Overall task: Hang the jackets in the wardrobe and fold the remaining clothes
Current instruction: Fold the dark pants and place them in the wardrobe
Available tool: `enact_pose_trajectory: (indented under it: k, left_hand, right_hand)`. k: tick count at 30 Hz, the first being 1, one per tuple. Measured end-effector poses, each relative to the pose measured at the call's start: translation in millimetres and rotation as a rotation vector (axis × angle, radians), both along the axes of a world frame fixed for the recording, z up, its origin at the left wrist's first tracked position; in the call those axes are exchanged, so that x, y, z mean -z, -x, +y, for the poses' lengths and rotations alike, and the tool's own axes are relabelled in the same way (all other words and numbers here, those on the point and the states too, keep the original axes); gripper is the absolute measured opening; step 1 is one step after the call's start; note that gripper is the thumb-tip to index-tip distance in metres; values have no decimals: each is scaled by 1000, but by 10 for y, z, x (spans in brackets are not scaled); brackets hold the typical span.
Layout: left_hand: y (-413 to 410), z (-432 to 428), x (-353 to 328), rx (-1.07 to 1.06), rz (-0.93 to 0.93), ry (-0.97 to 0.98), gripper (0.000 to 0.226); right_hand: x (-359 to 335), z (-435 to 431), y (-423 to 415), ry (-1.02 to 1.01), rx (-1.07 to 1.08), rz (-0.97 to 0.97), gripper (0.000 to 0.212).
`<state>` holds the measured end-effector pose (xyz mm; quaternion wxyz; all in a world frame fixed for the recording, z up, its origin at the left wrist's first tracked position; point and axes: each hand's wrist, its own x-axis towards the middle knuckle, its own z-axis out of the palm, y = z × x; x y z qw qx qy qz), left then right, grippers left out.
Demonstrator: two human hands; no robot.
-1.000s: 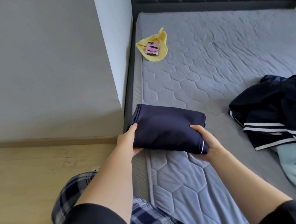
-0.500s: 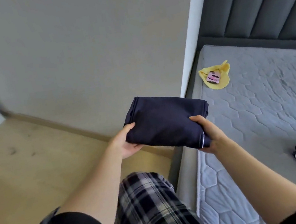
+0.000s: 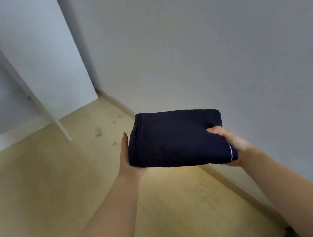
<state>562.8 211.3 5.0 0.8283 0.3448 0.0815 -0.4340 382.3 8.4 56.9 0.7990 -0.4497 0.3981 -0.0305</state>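
Pinched on the right, only cradled on the left: the right hand (image 3: 229, 140) curls its thumb over the top of the garment (image 3: 175, 138) with fingers hidden beneath, while the left hand (image 3: 126, 161) lies straight along the left edge, its palm under the near corner. The folded navy garment is held level in the air over the floor (image 3: 39, 188), near the wall (image 3: 210, 38), with the wardrobe (image 3: 43, 54) well off to the left. Nothing clamps the stacked layers on the left, so a tilt that way would likely let them slide and the fold open. A drop would land it on a floor with dark specks.
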Motion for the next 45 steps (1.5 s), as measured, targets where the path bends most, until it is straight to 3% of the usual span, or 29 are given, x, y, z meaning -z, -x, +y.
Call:
enact_pose_trajectory:
  k: [6,10,13,23,28,37,45]
  left_hand:
    - [-897,206,-477,90,-90,-205,61]
    - [-1324,480,-1303,208,-147,-420,61]
    - [-1558,750,-2105,211,-212,-503,45]
    - [-2158,2153,-4867,-13,-262,-689,35]
    - [-2506,2899,-5911,-180,-287,-716,30]
    - [-3309,3865,-6793,-466,-362,-752,25]
    - [-4829,4503,-7497,-709,-638,-668,45]
  right_hand:
    - [-247,-47,-992,-31,-116,43,37]
    - [-985,22,-1427,9,-199,46,58]
    - [-1742,205,-1774,-1,-287,21,56]
    - [-4394,1339,-3053,65,-550,-7,41]
    - [-5366,2054,-3739,142,-642,-91,42]
    - [-6255,3048,-5064,230,-794,-243,38]
    - [-6813,3778,-6840,276,-852,-416,37]
